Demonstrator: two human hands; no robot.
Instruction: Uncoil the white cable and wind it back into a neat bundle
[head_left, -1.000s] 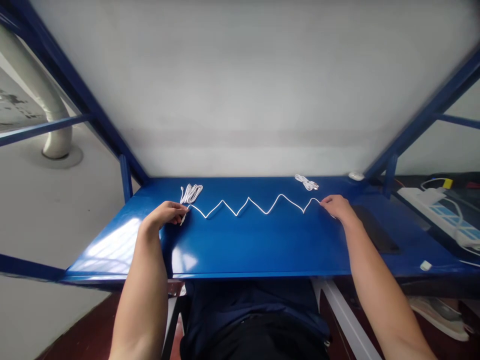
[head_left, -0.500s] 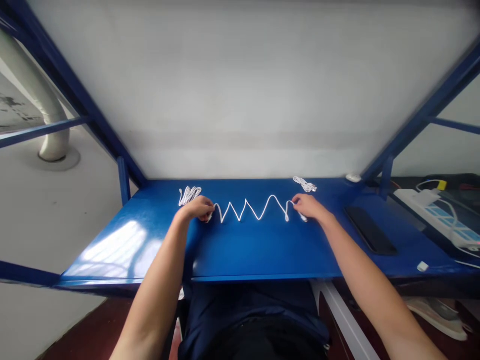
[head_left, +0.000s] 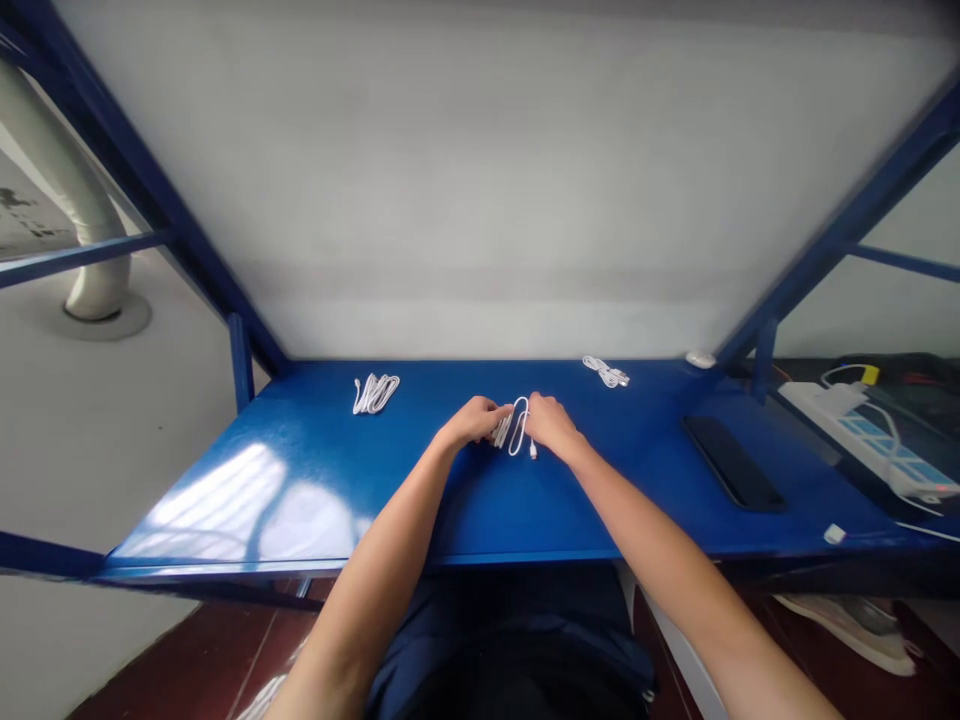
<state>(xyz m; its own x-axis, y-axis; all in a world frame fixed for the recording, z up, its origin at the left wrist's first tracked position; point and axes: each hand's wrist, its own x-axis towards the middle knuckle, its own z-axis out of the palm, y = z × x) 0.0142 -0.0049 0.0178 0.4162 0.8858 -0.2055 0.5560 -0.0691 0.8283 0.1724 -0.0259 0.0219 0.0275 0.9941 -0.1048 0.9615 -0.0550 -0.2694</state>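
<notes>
Between my hands, a white cable (head_left: 516, 428) is gathered into narrow loops, with a small connector hanging below. My left hand (head_left: 472, 420) pinches the loops from the left, and my right hand (head_left: 550, 422) holds them from the right. Both hands rest just above the blue metal table (head_left: 600, 510). A bundled white cable (head_left: 375, 394) lies to the left of my hands, and another white cable bundle (head_left: 606, 372) with a visible connector lies near the back edge to the right.
A black rectangular pad (head_left: 733, 463) lies on the right of the table. Beyond the right end sits a white power strip (head_left: 862, 440) with wires. A small white object (head_left: 700, 359) sits at the back corner, and a white block (head_left: 834, 534) sits near the front right edge.
The long zigzag cable has been drawn together into narrow loops. My hands have moved inward and now meet at the middle of the table.
</notes>
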